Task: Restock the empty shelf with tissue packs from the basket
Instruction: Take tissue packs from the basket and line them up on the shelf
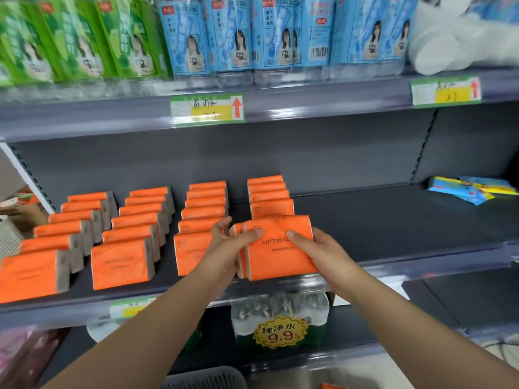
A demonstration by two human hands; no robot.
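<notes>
While the head camera is looking down over both forearms, the left hand and the right hand are holding a pair of orange plastic-wrapped tissue packs upright between them, at the front of the dark grey metal shelf. The left thumb is pressing on the printed face while its fingers are reaching, fairly straight, round behind the pair. The right thumb is lying on the same face and its other fingers are curling round the right edge, mostly hidden. The pair is sitting at or just above the shelf's front lip, in line with the fourth row of orange packs; whether it is touching the board I cannot tell. Three fuller rows are standing to the left, with the third row's front pack just beside the left wrist. The grey plastic basket is showing only as a rim at the bottom edge.

As I am judging it, the main danger is lying at the lip: set down too far forward, the slick pair could be tipping off the shelf. Pushing it back hard could be toppling the soft packs behind. The left wrist could also be nudging the neighbouring front pack askew.
</notes>
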